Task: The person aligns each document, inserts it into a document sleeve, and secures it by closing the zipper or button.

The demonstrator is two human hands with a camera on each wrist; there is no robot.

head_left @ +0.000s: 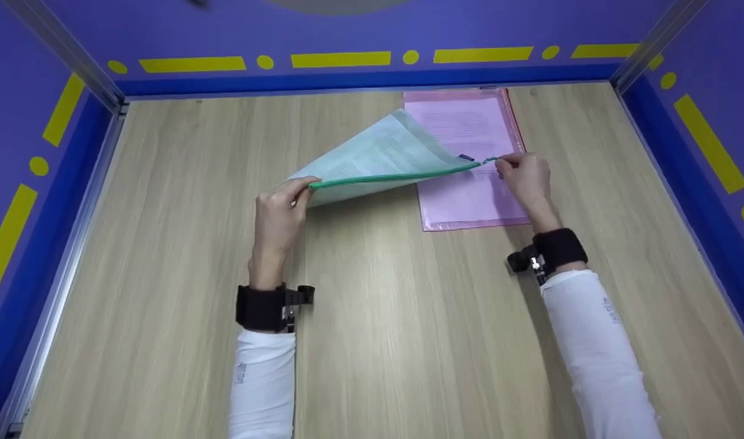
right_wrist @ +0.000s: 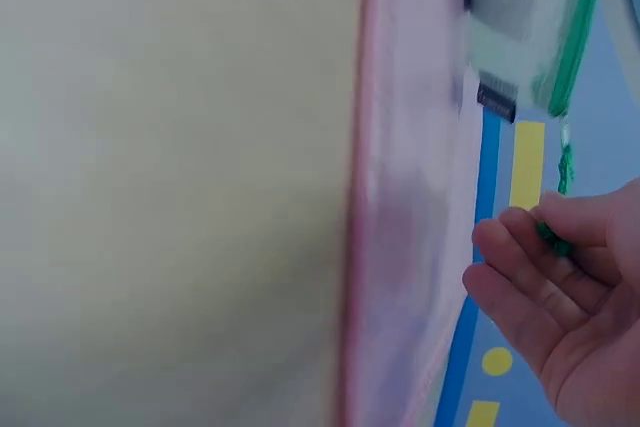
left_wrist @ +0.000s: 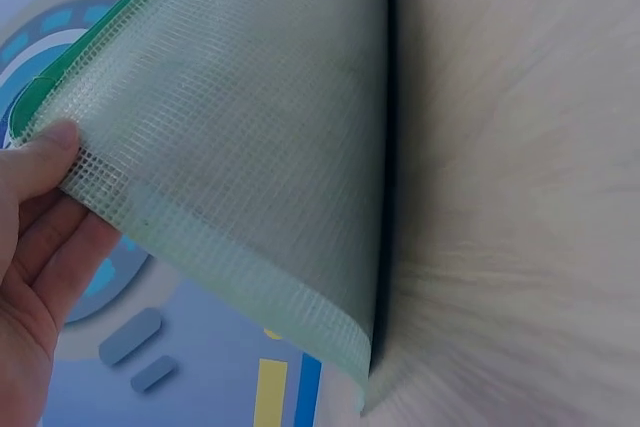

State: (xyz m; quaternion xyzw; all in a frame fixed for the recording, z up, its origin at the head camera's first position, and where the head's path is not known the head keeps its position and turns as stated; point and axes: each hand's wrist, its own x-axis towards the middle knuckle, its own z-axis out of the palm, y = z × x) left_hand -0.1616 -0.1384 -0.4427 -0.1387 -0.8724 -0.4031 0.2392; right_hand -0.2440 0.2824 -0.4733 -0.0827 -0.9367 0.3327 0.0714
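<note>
A green mesh zipper pouch (head_left: 378, 152) with printed paper inside is lifted off the table along its zipper edge. My left hand (head_left: 280, 210) pinches its left corner at the end of the green zipper, thumb on the mesh in the left wrist view. At the other end, my right hand (head_left: 527, 180) pinches the green pull cord (right_wrist: 566, 169), which stretches from the zipper's right end. Under the pouch's right end lies a pink zipper pouch (head_left: 469, 207), flat on the table, also with printed paper in it. The green pouch covers part of it.
The wood-grain table (head_left: 378, 341) is bounded by a blue-purple back wall (head_left: 341, 36) with yellow marks and by similar side walls (head_left: 701, 158). The pink pouch reaches the table's back edge. Each wrist wears a black strap with a small camera.
</note>
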